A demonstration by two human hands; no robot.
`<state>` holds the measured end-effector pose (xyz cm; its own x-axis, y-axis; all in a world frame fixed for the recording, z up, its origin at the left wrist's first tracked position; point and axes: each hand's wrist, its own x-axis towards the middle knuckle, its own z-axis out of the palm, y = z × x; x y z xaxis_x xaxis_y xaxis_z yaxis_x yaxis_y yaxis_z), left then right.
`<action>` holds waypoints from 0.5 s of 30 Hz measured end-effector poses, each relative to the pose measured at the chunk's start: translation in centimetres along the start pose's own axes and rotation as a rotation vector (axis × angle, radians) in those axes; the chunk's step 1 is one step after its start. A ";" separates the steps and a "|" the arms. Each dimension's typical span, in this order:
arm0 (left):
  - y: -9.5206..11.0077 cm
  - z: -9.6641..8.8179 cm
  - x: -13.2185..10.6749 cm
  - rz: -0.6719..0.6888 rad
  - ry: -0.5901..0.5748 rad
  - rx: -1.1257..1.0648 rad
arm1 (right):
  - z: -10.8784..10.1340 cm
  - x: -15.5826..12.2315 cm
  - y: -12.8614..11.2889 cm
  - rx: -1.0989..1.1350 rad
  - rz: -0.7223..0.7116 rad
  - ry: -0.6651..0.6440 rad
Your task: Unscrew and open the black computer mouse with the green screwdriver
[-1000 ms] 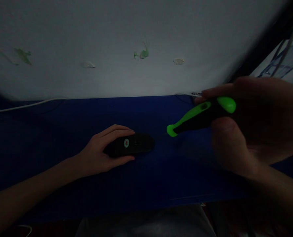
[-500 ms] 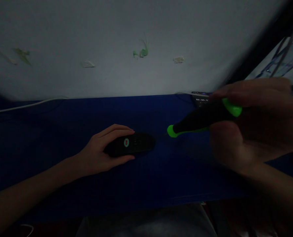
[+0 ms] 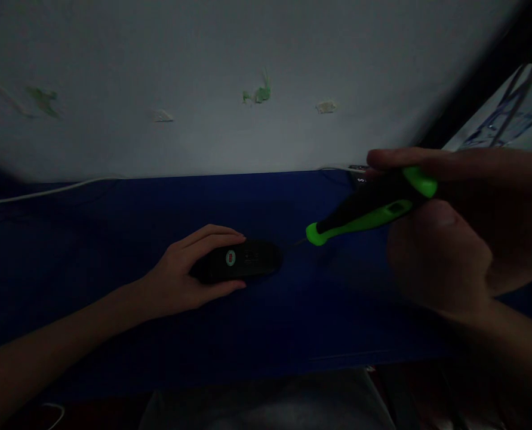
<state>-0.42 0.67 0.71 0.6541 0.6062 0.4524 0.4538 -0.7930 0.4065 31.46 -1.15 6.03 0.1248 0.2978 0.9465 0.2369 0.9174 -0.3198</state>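
screwdriver (image 3: 364,209) rolled in the gripping right hand (image 3: 454,233), tip near the black mouse (image 3: 236,261) under the left hand (image 3: 180,278), hands apart

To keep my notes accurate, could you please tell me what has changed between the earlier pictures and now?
The right hand has rolled the green-and-black screwdriver in its fingers, turning the green stripe from the top to the underside, without letting go. The left hand stays on the black oval plastic device, which has not moved.
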 end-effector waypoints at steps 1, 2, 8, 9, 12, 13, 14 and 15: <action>0.0 0.0 0.0 -0.003 -0.001 0.004 | 0.1 0.1 0.1 -0.046 -0.073 -0.004; 0.0 0.0 0.0 -0.005 -0.002 0.009 | 0.1 0.2 0.1 -0.100 -0.108 -0.030; 0.0 -0.1 0.0 -0.002 -0.009 0.008 | 0.6 0.5 -0.6 -0.177 -0.110 -0.065; 0.0 -0.1 0.0 -0.005 -0.010 0.010 | 0.7 0.4 -0.6 -0.142 -0.092 -0.062; 0.0 -0.1 0.0 -0.017 -0.009 0.022 | 0.5 0.2 -0.6 -0.124 -0.155 -0.122; 0.0 -0.1 0.0 -0.019 -0.007 0.025 | 0.3 0.3 -0.6 -0.148 -0.173 -0.126; 0.0 -0.1 0.0 -0.018 -0.005 0.026 | 0.0 0.4 -0.6 -0.157 -0.163 -0.125; 0.0 -0.1 0.0 -0.015 -0.002 0.025 | -0.3 0.5 -0.6 -0.150 -0.108 -0.131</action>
<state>-0.52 0.67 0.80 0.6481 0.6179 0.4451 0.4786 -0.7852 0.3930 31.63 -1.64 6.68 -0.0332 0.2404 0.9701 0.3837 0.8993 -0.2097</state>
